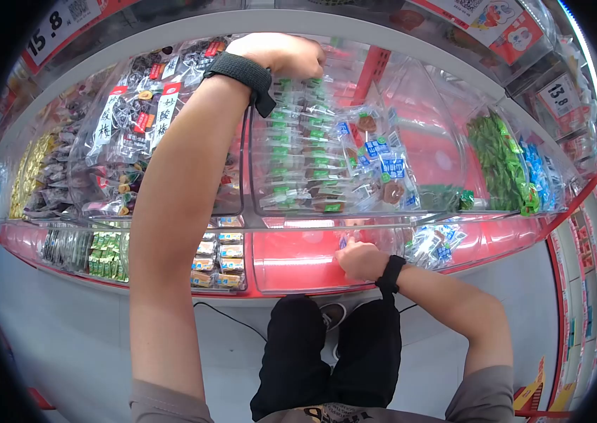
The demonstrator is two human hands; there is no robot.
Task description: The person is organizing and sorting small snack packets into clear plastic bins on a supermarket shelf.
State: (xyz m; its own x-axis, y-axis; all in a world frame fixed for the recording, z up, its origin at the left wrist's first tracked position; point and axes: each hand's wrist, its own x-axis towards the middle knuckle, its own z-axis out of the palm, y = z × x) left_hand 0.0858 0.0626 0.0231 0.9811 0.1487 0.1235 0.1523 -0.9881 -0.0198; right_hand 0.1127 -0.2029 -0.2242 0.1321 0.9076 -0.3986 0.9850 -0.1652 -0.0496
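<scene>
At the back of the upper clear bin, my left hand (pixel 290 55) is curled downward above rows of small packets with green labels (pixel 312 155). Its fingertips are mostly hidden, so what they hold cannot be made out. Beside those rows lies a loose pile of clear packets with blue labels (pixel 386 166). Lower down, my right hand (pixel 363 261) is inside the red-floored lower bin (pixel 291 264), with fingers bent together. A small purplish patch shows at its fingertips, too small to name. Both wrists wear black straps.
Dark fruit packets (pixel 136 120) fill the upper left bin. Green packets (pixel 499 158) stand at the right. Small orange-and-white packets (pixel 229 261) sit in the lower left, and more clear packets (pixel 436 243) lie right of my right hand. A clear shelf edge (pixel 298 224) separates the two levels.
</scene>
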